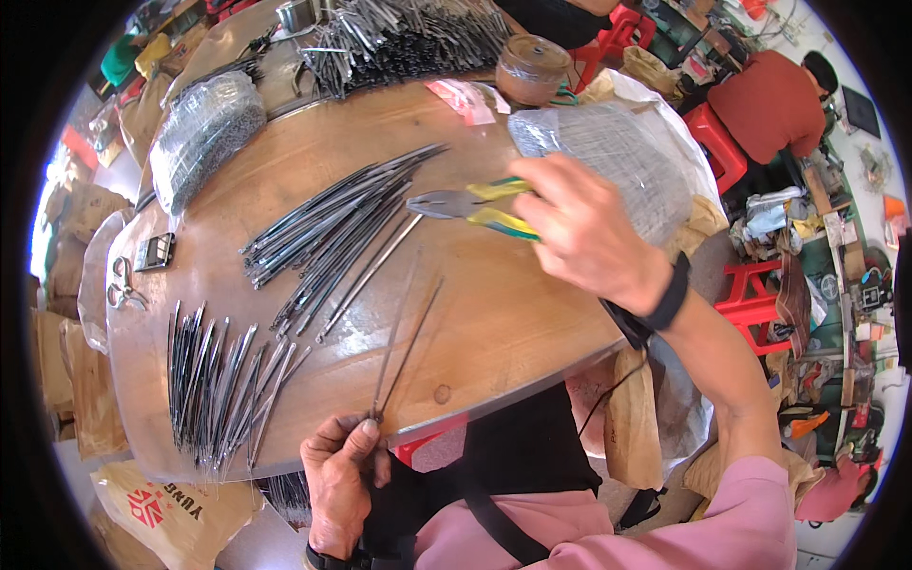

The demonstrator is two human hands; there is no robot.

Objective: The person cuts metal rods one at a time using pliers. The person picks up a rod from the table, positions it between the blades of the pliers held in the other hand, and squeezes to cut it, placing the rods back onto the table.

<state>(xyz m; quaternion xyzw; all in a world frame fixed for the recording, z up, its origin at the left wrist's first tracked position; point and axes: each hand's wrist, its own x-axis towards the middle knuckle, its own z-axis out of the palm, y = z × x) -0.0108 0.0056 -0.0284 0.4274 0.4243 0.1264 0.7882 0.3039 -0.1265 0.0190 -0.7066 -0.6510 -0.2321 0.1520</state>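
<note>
Right hand: While its fingers are wrapped narrowly round the handles of the yellow-and-green pliers (pixel 461 203), the person's right hand (pixel 584 228) hangs above the table (pixel 513 332), probably gripping far back so the metal nose reaches forward unobstructed.
Pliers: Their nose points left, over the upper end of a lone rod (pixel 370 278); whether it touches or grips that end cannot be told.
Left hand: Thumb and fingers of the left hand (pixel 340 470) are pinched together at the table's near edge on two thin dark lengths (pixel 406 356).
Pinched lengths: They fan upward in a narrow V from the fingertips, seemingly held low so that their far ends stay free; whether they are separate pieces or one bent piece is unclear.
Large sheaf: The dark sheaf (pixel 332 228) lies slantwise mid-table, perhaps for easy reach of both hands.
Smaller row: A looser row of rods (pixel 223 389) lies at the near left, apart from the sheaf, which suggests sorting.
Left edge: A small hand tool (pixel 125 287) and a dark box (pixel 155 252) sit beyond the rods, likely out of the working area.
Far side: A big heap of rods (pixel 404 47) lies beside a round brown container (pixel 532 69).
</note>
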